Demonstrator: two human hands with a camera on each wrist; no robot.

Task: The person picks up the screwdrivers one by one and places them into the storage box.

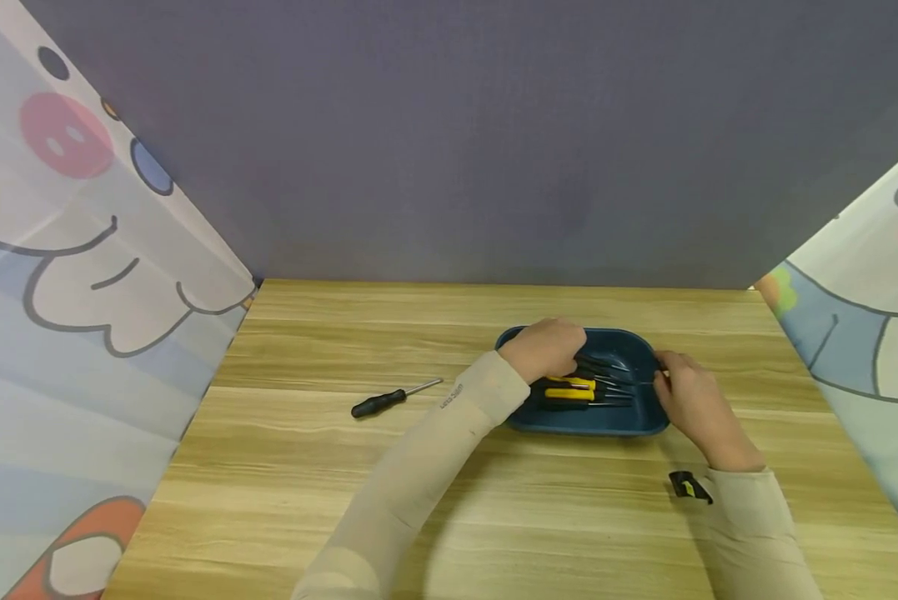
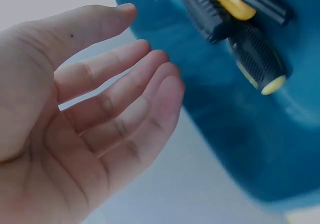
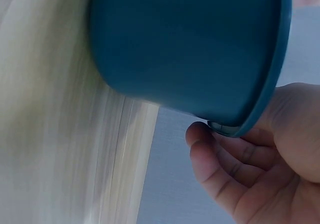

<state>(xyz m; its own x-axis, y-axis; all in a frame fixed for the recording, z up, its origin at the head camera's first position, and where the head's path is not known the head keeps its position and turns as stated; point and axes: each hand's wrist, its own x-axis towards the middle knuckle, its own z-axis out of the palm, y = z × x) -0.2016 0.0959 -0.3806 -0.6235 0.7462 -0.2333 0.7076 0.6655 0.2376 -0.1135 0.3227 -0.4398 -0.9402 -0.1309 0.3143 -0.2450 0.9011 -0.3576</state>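
A dark blue tray (image 1: 621, 427) on the wooden table holds several screwdrivers (image 1: 569, 395) with black or yellow handles. My left hand (image 1: 544, 346) is over the tray's left part in the head view. In the left wrist view its fingers (image 2: 120, 101) are gently bent, thumb apart, with nothing between them; ribbed handles (image 2: 260, 59) lie beyond in the tray. My right hand (image 1: 692, 400) is at the tray's right end. Its fingers (image 3: 215, 169) curl at the rim (image 3: 277, 59) and grip it in the right wrist view.
A black-handled screwdriver (image 1: 378, 403) lies on the table (image 1: 306, 333) left of the tray. Near my right sleeve lies a small black piece (image 1: 690, 487) with a yellow-green patch. A grey panel (image 1: 449, 150) rises behind the table, with cartoon-print cloth (image 1: 58, 350) at both sides.
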